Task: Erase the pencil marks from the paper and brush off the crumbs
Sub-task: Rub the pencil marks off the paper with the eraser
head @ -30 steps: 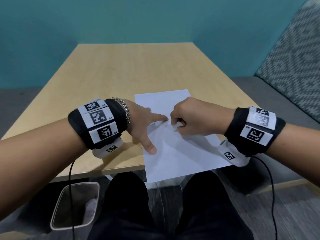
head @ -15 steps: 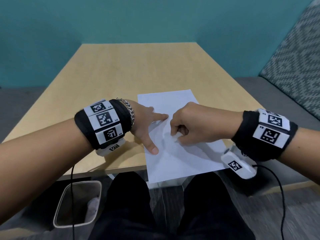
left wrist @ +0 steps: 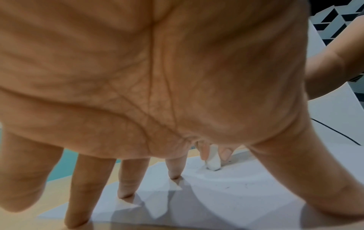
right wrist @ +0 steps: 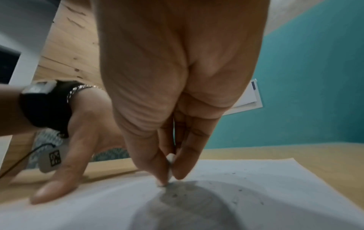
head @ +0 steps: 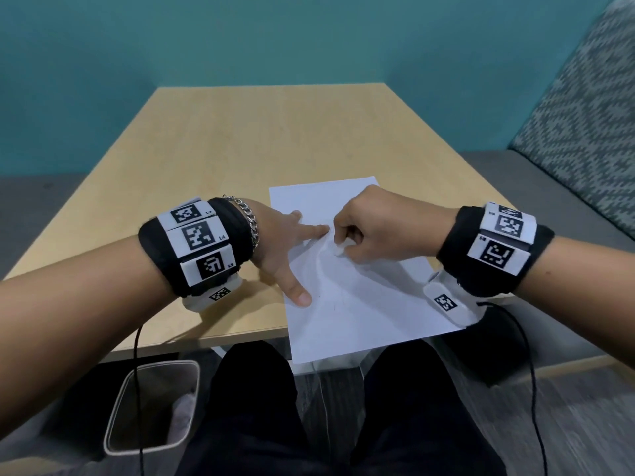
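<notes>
A white sheet of paper (head: 360,304) lies on the wooden table, its near edge hanging over the table's front. My left hand (head: 288,245) is spread flat, its straight fingers (left wrist: 174,168) pressing the paper's left part. My right hand (head: 364,228) pinches a small white eraser (head: 337,250) between thumb and fingers, its tip down on the paper just right of my left index finger. The paper bulges a little beside the eraser (left wrist: 213,161). Dark eraser crumbs (right wrist: 240,190) dot the sheet. In the right wrist view the eraser (right wrist: 170,165) shows between the fingertips.
The wooden table (head: 240,139) stretches away to a teal wall. A patterned grey seat (head: 584,125) stands at the right. A waste bin (head: 151,407) stands on the floor below the table's front left. My black-clad legs (head: 257,407) are under the paper's overhang.
My right hand with the eraser has shifted back and forth across the paper beside my left index finger. The left hand stays pressed on the sheet.
</notes>
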